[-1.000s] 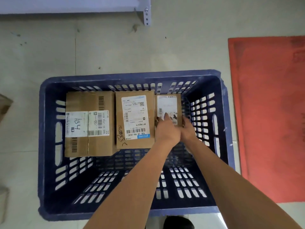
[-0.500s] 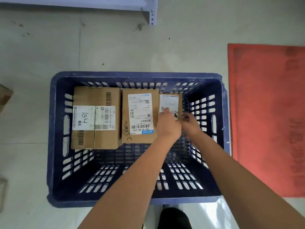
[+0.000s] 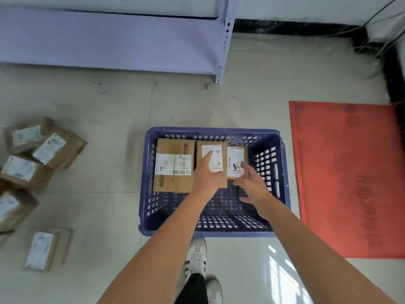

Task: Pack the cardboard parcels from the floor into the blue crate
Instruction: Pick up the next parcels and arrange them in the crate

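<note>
Head view: left hand (image 3: 207,175) grip released, fingers straight, index fingertip on the label of the middle parcel (image 3: 212,163). Right hand (image 3: 252,185) grip also released, fingers spread and relaxed, holding nothing; fingertips over the near edge of the small parcel (image 3: 236,160), contact unclear. Three cardboard parcels lie flat in a row along the far wall of the blue crate (image 3: 282,183): large parcel (image 3: 174,165) at left with "A34" handwritten on its label, middle one touching it, small one touching the middle one on the right. Gap between the small parcel and the crate's right wall. Near half of the crate floor shows bare slotted plastic. Crate sits on the tiled floor (image 3: 109,205). More parcels on the floor well left of the crate: a loose pile (image 3: 32,154) at the frame edge and a single flat parcel (image 3: 42,250) nearer the person. Red mat (image 3: 350,178) just right of the crate. Pale metal shelf (image 3: 109,40) beyond it. A white shoe (image 3: 196,257) just below the crate's near wall.
</note>
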`<state>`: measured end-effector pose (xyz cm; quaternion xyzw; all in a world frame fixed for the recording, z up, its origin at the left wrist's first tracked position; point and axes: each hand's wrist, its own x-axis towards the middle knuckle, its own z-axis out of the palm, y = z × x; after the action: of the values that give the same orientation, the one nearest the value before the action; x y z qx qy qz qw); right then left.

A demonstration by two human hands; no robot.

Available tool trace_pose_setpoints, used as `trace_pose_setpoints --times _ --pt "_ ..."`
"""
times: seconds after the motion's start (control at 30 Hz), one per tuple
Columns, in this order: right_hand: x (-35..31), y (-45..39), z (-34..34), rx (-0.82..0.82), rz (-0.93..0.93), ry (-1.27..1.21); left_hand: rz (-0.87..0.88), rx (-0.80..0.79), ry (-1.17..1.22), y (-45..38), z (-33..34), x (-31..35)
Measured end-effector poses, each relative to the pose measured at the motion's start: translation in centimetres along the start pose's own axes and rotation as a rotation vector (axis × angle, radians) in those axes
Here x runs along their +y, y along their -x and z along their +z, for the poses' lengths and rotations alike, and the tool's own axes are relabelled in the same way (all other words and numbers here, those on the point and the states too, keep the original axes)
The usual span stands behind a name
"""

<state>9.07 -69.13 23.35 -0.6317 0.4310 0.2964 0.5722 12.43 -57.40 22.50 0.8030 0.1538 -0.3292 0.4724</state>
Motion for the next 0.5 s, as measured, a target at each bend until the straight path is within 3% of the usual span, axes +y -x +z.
trace_pose_setpoints --times 0.3,0.5 --pt "1.6 9.2 7.5 -0.134 -0.086 0.024 0.047 0.116 -0.059 8.9 -9.6 -3.8" --pt "1.6 10.9 16.1 -0.262 -0.147 0.150 -0.181 0.242 -0.063 9.9 -18.4 -10.4"
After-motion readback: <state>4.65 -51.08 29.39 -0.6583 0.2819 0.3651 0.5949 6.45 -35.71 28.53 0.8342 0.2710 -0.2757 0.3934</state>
